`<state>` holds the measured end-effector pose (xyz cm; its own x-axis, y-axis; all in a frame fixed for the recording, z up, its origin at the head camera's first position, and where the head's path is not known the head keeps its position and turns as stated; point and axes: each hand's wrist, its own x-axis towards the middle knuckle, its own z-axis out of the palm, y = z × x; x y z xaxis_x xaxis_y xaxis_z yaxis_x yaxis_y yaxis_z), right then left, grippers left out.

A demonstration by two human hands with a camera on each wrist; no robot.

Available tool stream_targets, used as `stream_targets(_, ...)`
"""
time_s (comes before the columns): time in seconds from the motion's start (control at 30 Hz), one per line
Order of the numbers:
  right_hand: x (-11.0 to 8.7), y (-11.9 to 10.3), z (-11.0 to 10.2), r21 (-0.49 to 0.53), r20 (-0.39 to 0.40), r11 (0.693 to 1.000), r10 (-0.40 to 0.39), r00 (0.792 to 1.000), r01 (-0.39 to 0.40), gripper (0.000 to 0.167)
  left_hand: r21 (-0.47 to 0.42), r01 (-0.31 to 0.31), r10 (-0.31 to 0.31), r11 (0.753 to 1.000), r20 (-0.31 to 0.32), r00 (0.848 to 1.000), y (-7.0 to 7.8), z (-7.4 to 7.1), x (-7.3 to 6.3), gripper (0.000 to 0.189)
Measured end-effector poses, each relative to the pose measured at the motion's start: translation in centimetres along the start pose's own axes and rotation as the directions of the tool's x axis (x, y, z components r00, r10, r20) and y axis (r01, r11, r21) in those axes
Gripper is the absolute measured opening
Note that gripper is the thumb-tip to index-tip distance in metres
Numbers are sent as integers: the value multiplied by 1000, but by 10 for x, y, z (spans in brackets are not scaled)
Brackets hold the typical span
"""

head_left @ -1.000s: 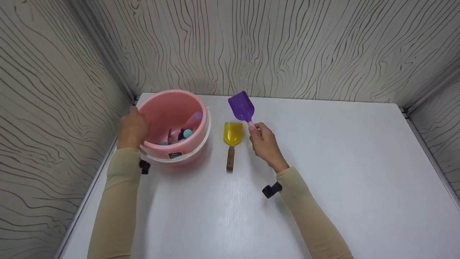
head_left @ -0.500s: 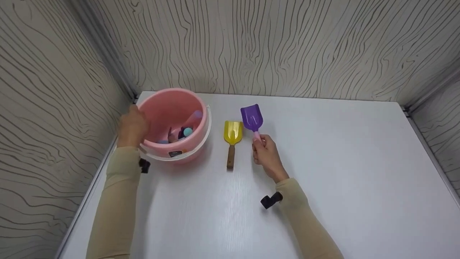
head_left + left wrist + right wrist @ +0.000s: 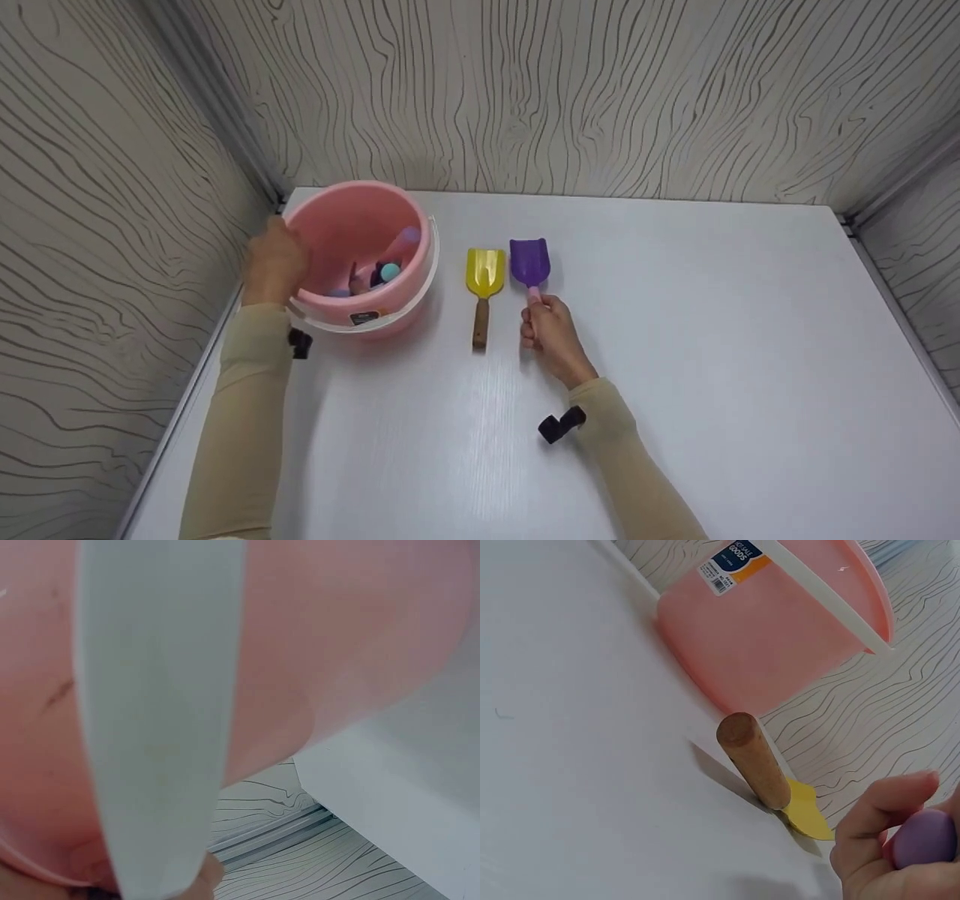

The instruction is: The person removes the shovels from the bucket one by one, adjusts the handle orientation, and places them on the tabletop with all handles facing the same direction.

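My right hand (image 3: 553, 335) grips the pink handle of a toy shovel with a purple blade (image 3: 530, 261); in the right wrist view the handle's purple end (image 3: 924, 838) pokes out of the curled fingers. Just left of it a yellow shovel (image 3: 485, 272) with a brown wooden handle (image 3: 754, 761) lies on the table, its blade pointing the same way. At the left my left hand (image 3: 276, 262) holds the rim of a pink bucket (image 3: 360, 199), fingers partly hidden behind the wall. The bucket's white handle (image 3: 157, 712) hangs down its front side.
Inside the bucket lie several small things, among them a turquoise round piece (image 3: 389, 271) and a pink-purple one (image 3: 403, 241). A white table (image 3: 712, 337) spreads under everything, with wood-patterned walls (image 3: 562, 97) at the back and both sides.
My right hand has brought the purple shovel down and toward me, turning it upright beside the yellow shovel with the blades level. The left hand and the bucket have stayed put.
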<state>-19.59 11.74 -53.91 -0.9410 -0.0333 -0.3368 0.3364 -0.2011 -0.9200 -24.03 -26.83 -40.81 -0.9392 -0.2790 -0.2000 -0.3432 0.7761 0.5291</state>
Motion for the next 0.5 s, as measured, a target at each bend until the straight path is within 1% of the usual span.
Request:
stream_targets(0.2,1,4,3,90,-28,996,13,1000,-10,23,24,-9,10,1000,-31,999,-2,2,-1,47)
stream_targets(0.3,2,6,3,113,-25,993,40,999,-37,21,16,-4,5,1000,-38,999,-2,2,-2,47)
stream_targets(0.5,4,12,2,114,-18,991,65,998,-62,21,-20,13,-14,1000,-20,1000,0,2,-4,47)
